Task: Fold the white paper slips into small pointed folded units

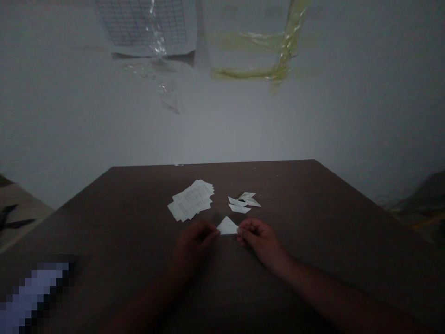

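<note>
A small white paper folded into a triangle [227, 226] lies low over the dark wooden table [313, 222], held between both hands. My left hand [194, 241] pinches its left corner with curled fingers. My right hand [259, 239] pinches its right corner, fingers closed. Just beyond the hands lies a fanned stack of printed paper slips [191, 200]. To the right of that stack are a few folded paper triangles [243, 202].
The table ends at a pale wall [222, 125] with a taped grid sheet [142, 23] and yellowish tape [274, 51] high up. A blurred-out patch [34, 292] sits at the table's near left. Floor and dim objects show at both sides.
</note>
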A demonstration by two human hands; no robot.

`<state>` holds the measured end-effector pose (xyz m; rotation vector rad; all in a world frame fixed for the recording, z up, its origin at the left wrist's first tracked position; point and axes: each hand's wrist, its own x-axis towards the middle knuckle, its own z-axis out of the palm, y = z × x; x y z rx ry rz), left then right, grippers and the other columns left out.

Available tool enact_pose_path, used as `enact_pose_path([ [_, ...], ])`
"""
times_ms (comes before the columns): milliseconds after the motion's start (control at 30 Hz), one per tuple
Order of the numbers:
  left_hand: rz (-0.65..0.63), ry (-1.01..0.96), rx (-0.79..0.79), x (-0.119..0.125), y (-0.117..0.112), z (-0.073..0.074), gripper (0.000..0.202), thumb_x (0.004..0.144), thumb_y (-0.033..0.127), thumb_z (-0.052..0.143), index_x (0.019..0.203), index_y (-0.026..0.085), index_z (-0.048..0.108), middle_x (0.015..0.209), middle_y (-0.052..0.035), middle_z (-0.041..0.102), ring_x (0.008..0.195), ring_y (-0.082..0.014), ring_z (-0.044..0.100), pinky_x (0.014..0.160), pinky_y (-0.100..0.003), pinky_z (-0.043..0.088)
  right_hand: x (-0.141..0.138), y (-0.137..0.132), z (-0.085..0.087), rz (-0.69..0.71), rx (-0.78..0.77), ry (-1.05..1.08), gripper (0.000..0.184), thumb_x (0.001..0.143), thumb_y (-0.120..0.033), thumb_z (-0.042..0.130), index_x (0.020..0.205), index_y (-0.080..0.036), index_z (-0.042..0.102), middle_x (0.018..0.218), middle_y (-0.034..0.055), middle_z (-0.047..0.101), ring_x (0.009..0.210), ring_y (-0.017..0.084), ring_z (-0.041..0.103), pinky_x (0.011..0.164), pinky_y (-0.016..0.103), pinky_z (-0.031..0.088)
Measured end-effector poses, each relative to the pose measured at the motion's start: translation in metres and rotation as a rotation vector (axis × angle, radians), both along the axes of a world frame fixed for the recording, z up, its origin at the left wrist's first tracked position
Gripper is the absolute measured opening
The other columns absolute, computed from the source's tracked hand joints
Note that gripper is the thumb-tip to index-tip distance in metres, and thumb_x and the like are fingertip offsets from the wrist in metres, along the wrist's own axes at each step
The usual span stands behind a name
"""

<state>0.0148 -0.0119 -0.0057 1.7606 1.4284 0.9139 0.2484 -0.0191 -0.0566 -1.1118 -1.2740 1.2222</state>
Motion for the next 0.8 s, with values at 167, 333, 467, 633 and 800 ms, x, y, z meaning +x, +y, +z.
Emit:
enact_pose_path([
  [167, -0.057, 0.067, 0.084, -0.002, 0.0, -0.008, 0.015, 0.093, 0.037, 0.073, 0.092, 0.025, 0.081, 0.094, -0.0044, 0.084, 0.089, -0.0282, 0.078, 0.086, -0.04, 0.065, 0.002, -0.002, -0.004, -0.04, -0.066, 0.022, 0.041, 0.083, -0.061, 0.094, 0.096, -0.025, 0.079, 0.081, 0.0022, 0.077, 0.077, 0.024, 0.076, 0.072, 0.037, 0.062],
  [333, -0.112, 0.087, 0.165, -0.007, 0.001, -0.016, 0.021, 0.092, 0.029, 0.072, 0.11, 0.024, 0.082, 0.113, -0.0078, 0.085, 0.103, -0.0304, 0.081, 0.096, -0.044, 0.067, 0.008, 0.001, -0.008, -0.067, -0.023, -0.088, 0.029, 0.085, -0.048, 0.091, 0.102, -0.025, 0.083, 0.09, 0.0041, 0.081, 0.084, 0.026, 0.077, 0.078, 0.04, 0.063],
  [467, -0.203, 0.163, 0.199, -0.013, 0.002, -0.014, 0.022, 0.098, 0.023, 0.065, 0.109, 0.025, 0.084, 0.119, -0.0084, 0.085, 0.11, -0.0287, 0.08, 0.103, -0.044, 0.066, 0.014, 0.0, -0.004, -0.039, 0.161, -0.296, 0.018, 0.092, -0.034, 0.081, 0.107, -0.026, 0.085, 0.097, 0.0054, 0.083, 0.089, 0.026, 0.078, 0.084, 0.041, 0.064],
  [633, -0.243, 0.244, 0.225, -0.018, 0.003, -0.011, 0.022, 0.102, 0.025, 0.064, 0.105, 0.027, 0.085, 0.113, -0.008, 0.082, 0.102, -0.0261, 0.077, 0.095, -0.036, 0.065, 0.02, -0.004, 0.008, 0.072, 0.42, -0.484, 0.015, 0.102, -0.024, 0.069, 0.103, -0.027, 0.083, 0.103, 0.0073, 0.083, 0.097, 0.026, 0.078, 0.091, 0.041, 0.064],
  [800, -0.343, 0.272, 0.216, -0.022, -0.001, -0.007, 0.026, 0.103, 0.028, 0.061, 0.105, 0.029, 0.087, 0.111, -0.0075, 0.081, 0.098, -0.0259, 0.076, 0.09, -0.033, 0.062, 0.023, -0.005, 0.012, 0.151, 0.519, -0.507, 0.018, 0.105, -0.02, 0.064, 0.098, -0.026, 0.079, 0.105, 0.0077, 0.081, 0.097, 0.024, 0.078, 0.089, 0.038, 0.064],
])
